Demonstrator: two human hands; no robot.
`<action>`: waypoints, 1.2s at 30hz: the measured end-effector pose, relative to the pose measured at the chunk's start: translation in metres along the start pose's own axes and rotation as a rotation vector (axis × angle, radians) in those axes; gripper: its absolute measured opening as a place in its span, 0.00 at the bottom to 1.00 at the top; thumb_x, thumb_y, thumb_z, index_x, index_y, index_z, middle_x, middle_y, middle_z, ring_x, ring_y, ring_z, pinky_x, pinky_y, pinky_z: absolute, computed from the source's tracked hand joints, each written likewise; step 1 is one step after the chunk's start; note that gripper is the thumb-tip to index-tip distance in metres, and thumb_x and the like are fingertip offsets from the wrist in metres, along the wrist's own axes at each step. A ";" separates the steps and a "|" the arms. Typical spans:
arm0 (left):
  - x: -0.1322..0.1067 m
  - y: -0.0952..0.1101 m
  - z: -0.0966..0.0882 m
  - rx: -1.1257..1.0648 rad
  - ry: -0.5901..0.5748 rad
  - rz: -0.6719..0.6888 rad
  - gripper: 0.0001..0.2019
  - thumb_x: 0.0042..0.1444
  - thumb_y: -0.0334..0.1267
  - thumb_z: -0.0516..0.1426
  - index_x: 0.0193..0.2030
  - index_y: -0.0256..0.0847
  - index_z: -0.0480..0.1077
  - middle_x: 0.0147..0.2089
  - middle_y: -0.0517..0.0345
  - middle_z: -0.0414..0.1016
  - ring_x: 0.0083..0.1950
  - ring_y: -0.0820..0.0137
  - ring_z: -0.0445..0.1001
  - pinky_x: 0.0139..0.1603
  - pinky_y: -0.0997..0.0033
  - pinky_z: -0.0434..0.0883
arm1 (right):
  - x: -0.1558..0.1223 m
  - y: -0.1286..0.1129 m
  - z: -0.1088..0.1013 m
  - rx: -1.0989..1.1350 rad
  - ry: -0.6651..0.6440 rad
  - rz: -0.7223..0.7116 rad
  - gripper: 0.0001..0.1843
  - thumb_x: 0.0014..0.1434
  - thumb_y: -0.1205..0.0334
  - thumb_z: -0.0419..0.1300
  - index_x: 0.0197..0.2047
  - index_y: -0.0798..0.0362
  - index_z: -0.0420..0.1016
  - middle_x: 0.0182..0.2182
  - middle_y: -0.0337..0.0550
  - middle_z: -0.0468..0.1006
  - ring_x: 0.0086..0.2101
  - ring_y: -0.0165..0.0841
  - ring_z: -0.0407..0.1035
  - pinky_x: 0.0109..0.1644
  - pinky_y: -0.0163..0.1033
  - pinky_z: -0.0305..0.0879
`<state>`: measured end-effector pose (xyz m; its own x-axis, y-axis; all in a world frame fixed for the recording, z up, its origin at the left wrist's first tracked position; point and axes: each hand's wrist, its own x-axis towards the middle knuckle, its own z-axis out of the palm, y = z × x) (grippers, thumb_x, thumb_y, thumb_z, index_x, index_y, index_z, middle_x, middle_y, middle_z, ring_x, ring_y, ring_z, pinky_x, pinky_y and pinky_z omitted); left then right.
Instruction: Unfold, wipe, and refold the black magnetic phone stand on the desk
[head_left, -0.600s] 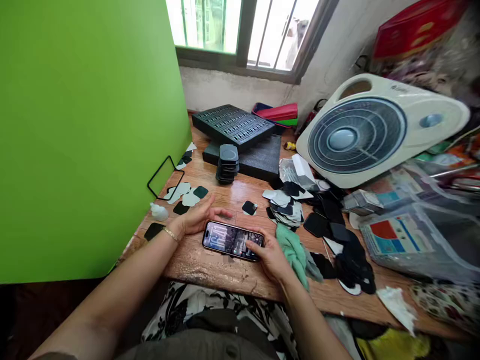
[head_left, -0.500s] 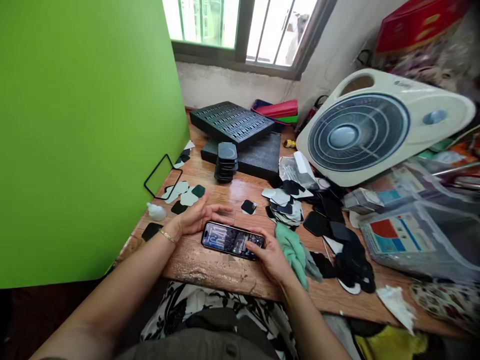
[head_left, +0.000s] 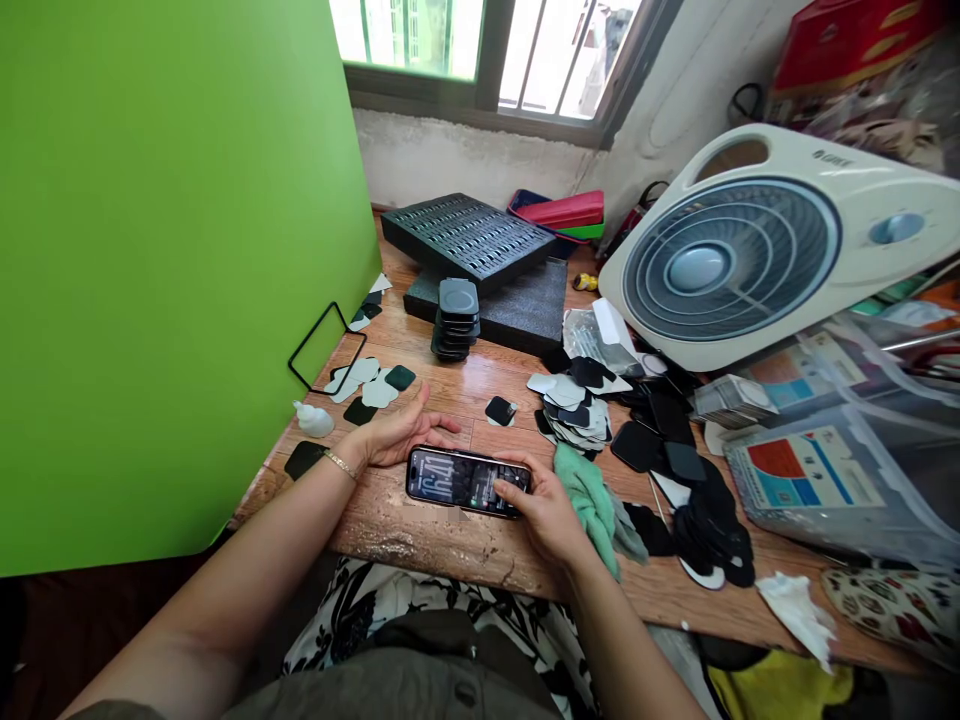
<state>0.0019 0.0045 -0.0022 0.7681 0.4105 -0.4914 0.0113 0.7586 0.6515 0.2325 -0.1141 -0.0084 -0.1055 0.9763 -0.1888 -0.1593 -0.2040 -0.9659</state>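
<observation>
A smartphone (head_left: 457, 480) with its lit screen facing up is held above the front of the wooden table (head_left: 442, 540). My right hand (head_left: 544, 500) grips its right end, the thumb lying over the screen. Just beyond the phone's left end, my left hand (head_left: 401, 430) rests palm up with fingers apart, holding nothing. A small dark square pad (head_left: 500, 410) lies on the table past the phone. To the right of my right hand is a crumpled green cloth (head_left: 585, 500). Left of my left wrist stands a small white bottle (head_left: 313, 420).
Dark square pieces (head_left: 456, 310) are stacked before two black foam trays (head_left: 487, 310). Loose pads (head_left: 577, 410) pile up on the right, near clear plastic boxes (head_left: 840, 500) and a box fan (head_left: 720, 260). A green panel (head_left: 180, 280) borders the left, beside a black wire frame (head_left: 322, 350).
The view has shifted slightly. My right hand keeps hold of the phone, and my left hand stays spread beside it with its fingers a little more relaxed.
</observation>
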 end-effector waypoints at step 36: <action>0.002 -0.017 -0.014 0.077 0.027 0.140 0.29 0.46 0.63 0.59 0.35 0.33 0.73 0.32 0.53 0.74 0.32 0.70 0.70 0.35 0.72 0.67 | 0.008 0.009 0.019 0.362 0.190 0.037 0.18 0.45 0.57 0.70 0.40 0.50 0.74 0.42 0.42 0.79 0.36 0.36 0.73 0.40 0.42 0.70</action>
<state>-0.0059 -0.0004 -0.0229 0.7481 0.5240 -0.4071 -0.0453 0.6524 0.7565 0.2118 -0.1095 -0.0157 0.0597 0.9569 -0.2842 -0.4971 -0.2184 -0.8398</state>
